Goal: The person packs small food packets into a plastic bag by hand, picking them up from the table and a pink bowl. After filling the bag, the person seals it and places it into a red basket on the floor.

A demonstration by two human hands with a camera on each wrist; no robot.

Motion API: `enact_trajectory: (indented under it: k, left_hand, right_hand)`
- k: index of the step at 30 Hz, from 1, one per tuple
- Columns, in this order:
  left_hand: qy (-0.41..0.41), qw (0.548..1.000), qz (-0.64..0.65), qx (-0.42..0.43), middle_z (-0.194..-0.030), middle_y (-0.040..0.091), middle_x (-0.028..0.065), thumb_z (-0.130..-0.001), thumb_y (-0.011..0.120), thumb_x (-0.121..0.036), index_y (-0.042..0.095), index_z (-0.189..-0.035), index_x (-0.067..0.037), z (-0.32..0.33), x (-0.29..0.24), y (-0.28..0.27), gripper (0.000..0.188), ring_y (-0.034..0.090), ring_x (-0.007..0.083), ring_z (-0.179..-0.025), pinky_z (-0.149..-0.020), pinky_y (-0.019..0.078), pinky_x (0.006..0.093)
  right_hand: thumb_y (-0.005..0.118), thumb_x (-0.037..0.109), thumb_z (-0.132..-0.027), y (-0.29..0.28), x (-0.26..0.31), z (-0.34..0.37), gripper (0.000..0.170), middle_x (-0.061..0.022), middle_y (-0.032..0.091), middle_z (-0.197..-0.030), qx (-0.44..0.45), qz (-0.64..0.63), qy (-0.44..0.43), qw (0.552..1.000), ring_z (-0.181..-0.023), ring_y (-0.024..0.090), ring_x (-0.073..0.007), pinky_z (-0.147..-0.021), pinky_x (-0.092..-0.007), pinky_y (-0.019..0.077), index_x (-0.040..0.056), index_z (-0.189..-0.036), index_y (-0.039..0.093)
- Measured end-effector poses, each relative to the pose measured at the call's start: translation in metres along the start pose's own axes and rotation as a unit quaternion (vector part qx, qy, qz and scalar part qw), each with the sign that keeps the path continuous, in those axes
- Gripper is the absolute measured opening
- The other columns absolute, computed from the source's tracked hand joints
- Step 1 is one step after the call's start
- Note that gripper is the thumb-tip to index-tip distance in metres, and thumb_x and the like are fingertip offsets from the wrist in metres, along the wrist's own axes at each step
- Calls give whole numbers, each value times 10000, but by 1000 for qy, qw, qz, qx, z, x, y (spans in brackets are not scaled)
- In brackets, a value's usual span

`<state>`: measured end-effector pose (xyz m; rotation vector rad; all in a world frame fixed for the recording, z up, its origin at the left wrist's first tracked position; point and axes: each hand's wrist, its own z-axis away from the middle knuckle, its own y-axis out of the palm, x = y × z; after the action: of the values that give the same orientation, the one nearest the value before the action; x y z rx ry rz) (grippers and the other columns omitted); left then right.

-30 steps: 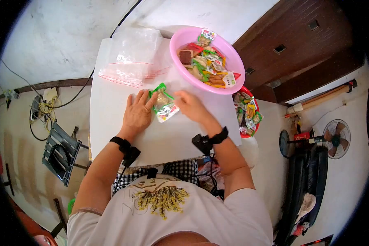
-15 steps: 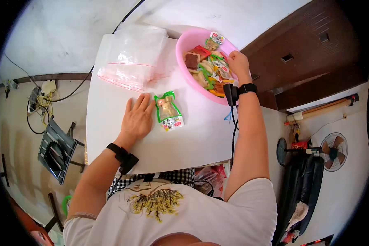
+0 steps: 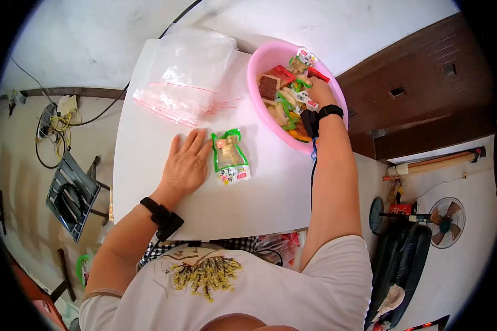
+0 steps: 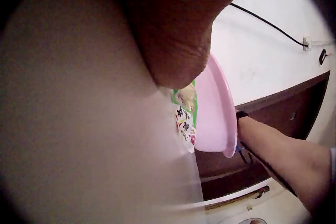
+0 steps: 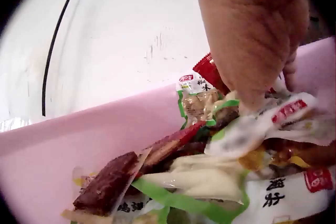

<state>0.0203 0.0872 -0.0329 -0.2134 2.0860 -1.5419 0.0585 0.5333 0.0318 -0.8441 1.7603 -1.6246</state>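
Note:
My left hand (image 3: pixel 186 165) lies palm down on the white table (image 3: pixel 259 204), fingers spread, close beside a green-edged clear snack packet (image 3: pixel 231 156). In the left wrist view part of that packet (image 4: pixel 185 124) shows past the hand (image 4: pixel 178 35). Inside the pink basin (image 3: pixel 255 83), my right hand (image 3: pixel 321 92) reaches down among mixed snack packets. The right wrist view has the hand (image 5: pixel 257 40) over a white packet (image 5: pixel 247 134), with a red packet (image 5: pixel 207 71) behind; its fingertips are mostly hidden, so a grip cannot be made out.
Clear plastic bags with red seal lines (image 3: pixel 185 77) are stacked at the table's back left. A black cable (image 3: pixel 174 22) runs along the wall. On the floor stand a dark folding chair (image 3: pixel 72 193) at the left and a fan (image 3: pixel 446 222) at the right.
From beside the packet on the table, my right hand has moved to the basin's far side, then down among its packets. My left hand's fingers no longer overlap the packet's edge.

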Motion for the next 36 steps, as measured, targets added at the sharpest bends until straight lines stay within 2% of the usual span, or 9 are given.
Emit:
enact_trajectory:
  k: [6, 9, 13, 16, 20, 25, 27, 30, 36]
  left_hand:
    - [8, 1000, -6, -19, -1415, 412, 153, -807, 501, -92, 506, -1280, -52, 0, 1, 4, 474, 352, 293, -1335, -1078, 259, 534]
    - [10, 999, -6, -32, -1400, 425, 150, -798, 510, -86, 513, -1266, -50, 0, 1, 4, 469, 360, 292, -1327, -1068, 275, 537]
    - [20, 999, -10, -42, -1392, 428, 149, -791, 519, -82, 509, -1258, -44, 3, -1, -1, 469, 357, 294, -1328, -1066, 276, 535]
    - [16, 1000, -5, -17, -1398, 420, 150, -795, 515, -85, 496, -1267, -42, 2, -1, -3, 475, 351, 291, -1332, -1068, 271, 530]
    - [22, 998, -24, -53, -1363, 461, 126, -836, 477, -131, 531, -1244, -65, 5, 2, 1, 417, 375, 265, -1309, -1062, 272, 510]
    - [28, 997, -29, -65, -1359, 461, 128, -834, 477, -133, 539, -1226, -67, 4, 5, 8, 402, 377, 269, -1304, -1058, 273, 509]
    - [25, 998, -23, -60, -1361, 459, 133, -828, 480, -124, 529, -1224, -68, 5, 5, 6, 402, 377, 271, -1306, -1056, 276, 502]
    - [11, 998, 12, -54, -1361, 455, 143, -809, 488, -89, 508, -1224, -72, 4, 4, 2, 416, 383, 277, -1300, -1052, 281, 495]
    - [0, 984, 130, -122, -1357, 452, 159, -769, 495, 1, 470, -1274, -81, 3, 6, -1, 513, 416, 305, -1262, -1047, 302, 476]
  right_hand:
    - [534, 127, -838, -29, 8, 12, 253, -217, 651, -1010, -92, 12, 21, 995, -934, 630, -361, -805, -427, 498, 53, -1046, 660]
    - [537, 120, -835, -51, 7, 29, 294, -230, 654, -960, -80, -195, 15, 977, -884, 648, -333, -775, -389, 506, 38, -1097, 644]
    - [547, 96, -860, -87, 45, 101, 329, -108, 664, -914, 24, -480, 111, 870, -804, 655, -194, -687, -309, 514, 3, -1170, 604]
    - [545, 89, -881, -71, 60, 160, 368, -53, 641, -948, 61, -684, 64, 724, -800, 629, -136, -660, -253, 501, -8, -1236, 550]
    - [523, 72, -906, -36, 78, 233, 380, -56, 645, -959, 157, -693, 79, 699, -783, 624, -126, -692, -259, 520, -25, -1274, 509]
    - [513, 70, -908, 8, 97, 269, 393, -73, 636, -944, 139, -725, 163, 655, -787, 625, -139, -674, -274, 528, -26, -1289, 490]
    - [509, 68, -907, 34, 96, 268, 403, -80, 627, -926, 105, -737, 187, 641, -782, 628, -149, -670, -279, 530, -21, -1299, 477]
    - [500, 90, -927, 58, 106, 265, 373, -80, 613, -940, 183, -637, 163, 731, -826, 646, -157, -634, -279, 525, 12, -1290, 463]
    - [505, 126, -922, 30, 158, 268, 383, -70, 608, -796, 209, -619, 154, 741, -636, 632, -154, -478, -251, 482, 48, -1294, 450]
